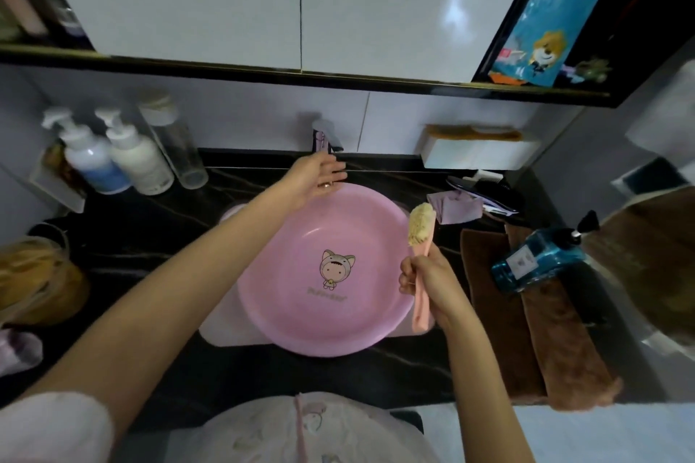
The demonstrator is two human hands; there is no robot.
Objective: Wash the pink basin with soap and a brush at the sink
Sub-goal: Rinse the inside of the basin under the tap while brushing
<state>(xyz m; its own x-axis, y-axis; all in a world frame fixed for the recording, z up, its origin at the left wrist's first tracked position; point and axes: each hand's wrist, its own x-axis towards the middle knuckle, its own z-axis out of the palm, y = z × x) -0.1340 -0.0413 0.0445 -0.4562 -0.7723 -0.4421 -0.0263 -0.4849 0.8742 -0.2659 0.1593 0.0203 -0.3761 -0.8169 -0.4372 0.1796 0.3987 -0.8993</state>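
The pink basin [286, 237] sat mouth-up on the sink [222, 327], square in front of the person, its inside looking dry, with no suds that I could see. The right hand [428, 278] gripped the brush [421, 225] with its fingers curled round the pink handle. The brush's long axis ran from near to far, with the bristle head at the far end, over the basin's right rim. So the basin's floor lay just left of and below that hand, and a short tip inward should bring the bristles onto it.

The left hand [319, 177] reached across the far rim toward the tap [324, 137], its fingers straight and close together and holding nothing. I could not tell whether they touched the tap. It was plainly the nearer hand for turning on the water. I saw none running.

A blue pump bottle [537, 259], possibly the soap, lay on its side on a brown towel [526, 331] on the bench, to the right of the brush hand.
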